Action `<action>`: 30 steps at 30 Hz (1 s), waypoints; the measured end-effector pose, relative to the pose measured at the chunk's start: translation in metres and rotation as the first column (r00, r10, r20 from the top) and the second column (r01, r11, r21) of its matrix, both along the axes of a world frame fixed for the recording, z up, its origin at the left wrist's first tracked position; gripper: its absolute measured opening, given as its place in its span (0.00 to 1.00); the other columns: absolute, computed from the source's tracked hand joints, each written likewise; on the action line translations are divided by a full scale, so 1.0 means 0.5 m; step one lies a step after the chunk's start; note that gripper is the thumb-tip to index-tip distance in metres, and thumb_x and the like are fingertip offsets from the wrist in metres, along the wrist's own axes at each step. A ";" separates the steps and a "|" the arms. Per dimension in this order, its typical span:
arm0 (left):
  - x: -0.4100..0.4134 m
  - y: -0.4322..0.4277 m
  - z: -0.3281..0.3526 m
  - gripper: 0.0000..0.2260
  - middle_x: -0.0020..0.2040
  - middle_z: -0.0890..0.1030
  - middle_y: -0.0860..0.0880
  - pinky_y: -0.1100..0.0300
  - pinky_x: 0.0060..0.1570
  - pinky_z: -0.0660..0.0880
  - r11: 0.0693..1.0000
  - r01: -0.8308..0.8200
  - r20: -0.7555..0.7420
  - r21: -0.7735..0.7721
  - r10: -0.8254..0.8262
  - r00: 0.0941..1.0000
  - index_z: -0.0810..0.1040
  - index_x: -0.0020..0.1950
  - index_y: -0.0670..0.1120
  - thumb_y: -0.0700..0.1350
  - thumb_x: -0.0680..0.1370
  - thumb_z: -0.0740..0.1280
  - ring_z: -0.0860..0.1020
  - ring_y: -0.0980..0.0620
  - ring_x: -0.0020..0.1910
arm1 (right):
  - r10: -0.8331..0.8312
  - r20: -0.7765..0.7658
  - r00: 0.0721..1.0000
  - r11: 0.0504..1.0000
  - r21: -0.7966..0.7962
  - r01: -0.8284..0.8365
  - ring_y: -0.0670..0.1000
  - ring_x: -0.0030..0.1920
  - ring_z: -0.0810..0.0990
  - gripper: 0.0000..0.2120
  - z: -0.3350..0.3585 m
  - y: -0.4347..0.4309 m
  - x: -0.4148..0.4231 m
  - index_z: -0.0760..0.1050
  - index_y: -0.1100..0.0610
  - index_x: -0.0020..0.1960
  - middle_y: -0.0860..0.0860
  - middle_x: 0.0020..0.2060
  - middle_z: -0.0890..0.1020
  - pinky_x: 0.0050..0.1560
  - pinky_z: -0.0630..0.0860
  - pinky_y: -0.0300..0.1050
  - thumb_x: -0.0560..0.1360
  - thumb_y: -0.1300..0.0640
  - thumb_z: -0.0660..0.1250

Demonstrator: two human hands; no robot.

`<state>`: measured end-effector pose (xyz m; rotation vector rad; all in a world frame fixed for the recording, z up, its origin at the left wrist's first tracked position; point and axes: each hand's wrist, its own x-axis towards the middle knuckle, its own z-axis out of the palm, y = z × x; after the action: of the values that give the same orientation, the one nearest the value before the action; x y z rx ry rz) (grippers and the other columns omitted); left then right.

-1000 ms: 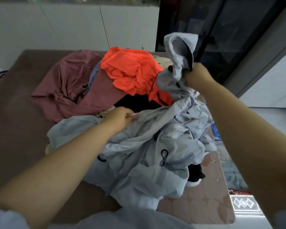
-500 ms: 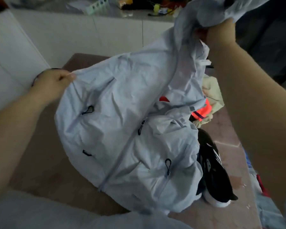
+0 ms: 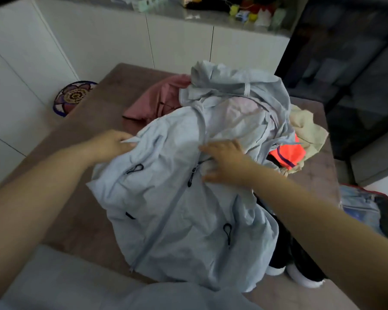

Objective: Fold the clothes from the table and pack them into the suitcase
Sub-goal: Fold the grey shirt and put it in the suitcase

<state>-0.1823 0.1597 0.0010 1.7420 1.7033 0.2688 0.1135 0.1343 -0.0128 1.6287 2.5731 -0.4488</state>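
Note:
A pale blue zip jacket [image 3: 177,209] lies spread front-up over the brown table [image 3: 81,135], its hood bunched toward the far side. My left hand [image 3: 112,145] grips the jacket's left shoulder edge. My right hand [image 3: 224,162] lies flat with spread fingers on the jacket's chest beside the zip. Under and behind the jacket are a pink garment [image 3: 157,101], an orange garment [image 3: 287,153], a beige garment [image 3: 307,128] and a black-and-white garment [image 3: 300,269]. An open suitcase [image 3: 365,209] with folded denim inside shows at the right edge.
White cabinets [image 3: 121,41] run along the far wall, with small items on the counter above. A round patterned mat [image 3: 73,97] lies on the floor left of the table. A dark glass cabinet [image 3: 345,63] stands at the right.
The jacket, held up in the air half a second ago, now lies on the table. My right hand let go of the hood and came down flat on the chest.

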 end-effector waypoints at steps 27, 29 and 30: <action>0.157 -0.005 -0.168 0.32 0.70 0.66 0.49 0.46 0.72 0.48 0.932 0.357 -0.590 -0.063 -0.324 0.740 0.58 0.73 0.55 0.61 0.73 0.65 0.61 0.47 0.71 | -0.434 -0.339 0.834 0.891 -0.027 0.453 0.54 0.55 0.78 0.15 -0.011 -0.159 0.078 0.80 0.55 0.57 0.52 0.54 0.82 0.51 0.68 0.37 0.72 0.66 0.68; 0.145 -0.005 -0.166 0.19 0.60 0.76 0.49 0.52 0.70 0.51 0.927 0.375 -0.629 -0.017 -0.302 0.717 0.69 0.66 0.56 0.55 0.76 0.64 0.68 0.48 0.64 | -0.429 -0.313 0.847 0.894 -0.014 0.447 0.55 0.55 0.77 0.18 -0.014 -0.166 0.078 0.77 0.54 0.61 0.52 0.57 0.80 0.50 0.69 0.42 0.72 0.64 0.67; 0.134 -0.004 -0.162 0.10 0.52 0.79 0.51 0.55 0.67 0.54 0.929 0.369 -0.619 0.013 -0.282 0.733 0.75 0.57 0.56 0.52 0.77 0.63 0.72 0.49 0.59 | -0.426 -0.302 0.853 0.896 -0.008 0.445 0.55 0.55 0.77 0.19 -0.016 -0.168 0.078 0.75 0.53 0.62 0.52 0.57 0.79 0.48 0.70 0.44 0.73 0.64 0.67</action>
<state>-0.1155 0.1576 -0.0801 2.3709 1.7712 -0.4009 0.1525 0.0505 -0.0206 2.3466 2.4035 -0.6954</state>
